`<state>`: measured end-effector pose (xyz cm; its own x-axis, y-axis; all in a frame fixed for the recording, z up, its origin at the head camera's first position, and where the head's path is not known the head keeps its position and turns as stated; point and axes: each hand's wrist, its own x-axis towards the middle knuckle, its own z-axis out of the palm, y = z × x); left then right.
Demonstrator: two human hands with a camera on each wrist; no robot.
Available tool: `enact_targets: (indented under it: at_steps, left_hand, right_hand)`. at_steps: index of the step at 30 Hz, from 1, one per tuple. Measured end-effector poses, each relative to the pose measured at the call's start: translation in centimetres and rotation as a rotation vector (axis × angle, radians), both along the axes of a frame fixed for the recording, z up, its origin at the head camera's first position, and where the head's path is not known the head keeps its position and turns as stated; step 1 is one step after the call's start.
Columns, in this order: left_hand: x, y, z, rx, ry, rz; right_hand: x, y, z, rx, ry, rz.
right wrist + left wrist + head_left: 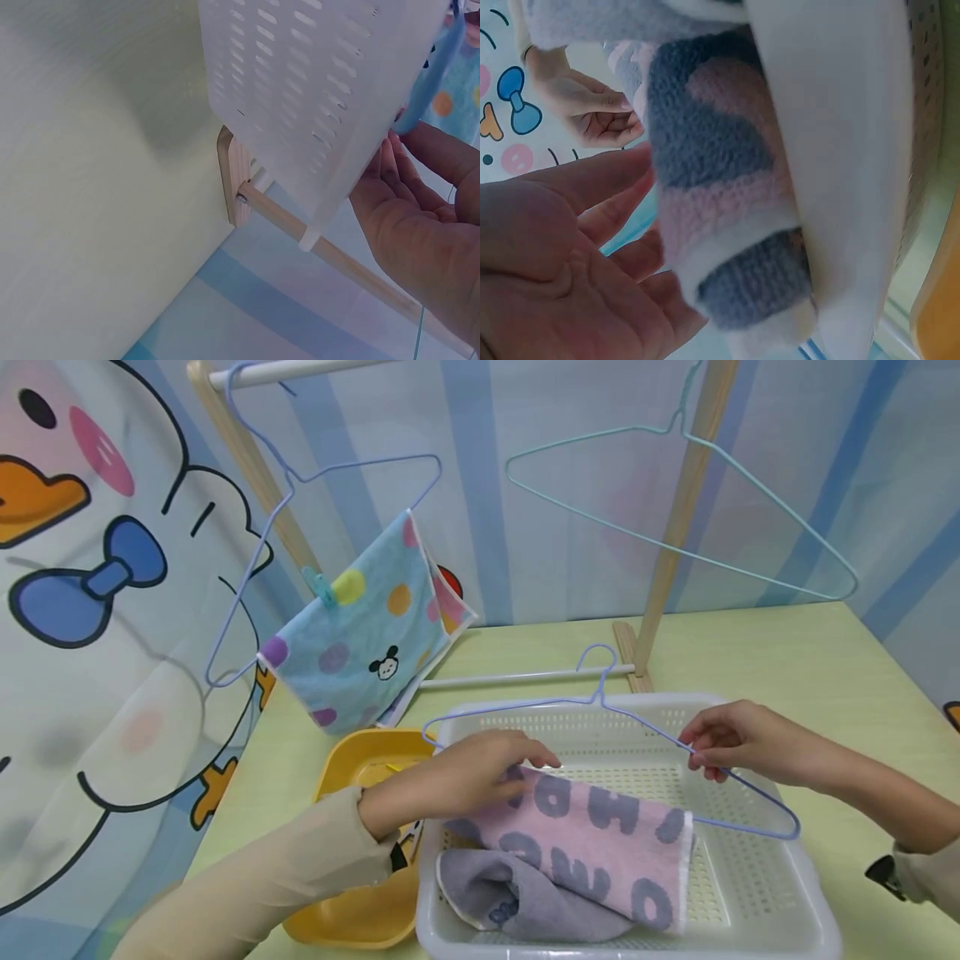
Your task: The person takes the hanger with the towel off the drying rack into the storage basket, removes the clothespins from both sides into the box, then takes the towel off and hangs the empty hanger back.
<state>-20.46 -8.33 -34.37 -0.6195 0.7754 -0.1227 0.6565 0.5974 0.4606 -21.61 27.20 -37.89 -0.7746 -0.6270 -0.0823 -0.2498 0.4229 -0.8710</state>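
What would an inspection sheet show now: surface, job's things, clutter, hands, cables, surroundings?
Surface: pale yellow-green table bearing white perforated plastic basket and yellow plastic tray.
Job's things: lilac wire hanger above the basket; pink towel with grey lettering, seemingly folded over the hanger's lower bar; grey cloth against it.
Clutter: small items in the tray, partly hidden.
Hands: left hand touches the pink towel; right hand pinches the hanger's right side.
Cables: nothing seen.
Surroundings: wooden rack; blue polka-dot towel on a second lilac wire hanger; bare mint-green wire hanger; blue-striped backdrop.
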Motion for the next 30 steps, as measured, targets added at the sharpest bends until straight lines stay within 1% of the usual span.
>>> enact_targets:
  at_steps: [5, 9, 12, 19, 25, 30]
  left_hand:
    - [0.17, 0.40, -0.36, -0.049, 0.011, 0.043]
    - [0.19, 0.48, -0.43, -0.052, 0.004, 0.082]
    - [0.09, 0.44, -0.46, -0.043, 0.002, 0.098]
    - [-0.27, 0.22, -0.40, 0.004, 0.025, 0.064]
    - [-0.34, 0.12, -0.18, 0.043, 0.038, 0.064]
    - [-0.33, 0.13, 0.42, 0.050, 0.064, 0.058]
  right_hand:
    - [0.25, -0.13, -0.17, -0.020, -0.001, -0.001]
    - [0.35, -0.19, -0.19, -0.019, 0.000, -0.005]
    - [0.39, -0.24, -0.19, -0.013, -0.016, -0.013]
    - [0.56, -0.41, -0.17, -0.003, -0.022, -0.023]
    - [0.77, -0.73, -0.14, 0.018, -0.059, -0.044]
    - [0.94, -0.88, -0.28, 0.010, -0.034, -0.049]
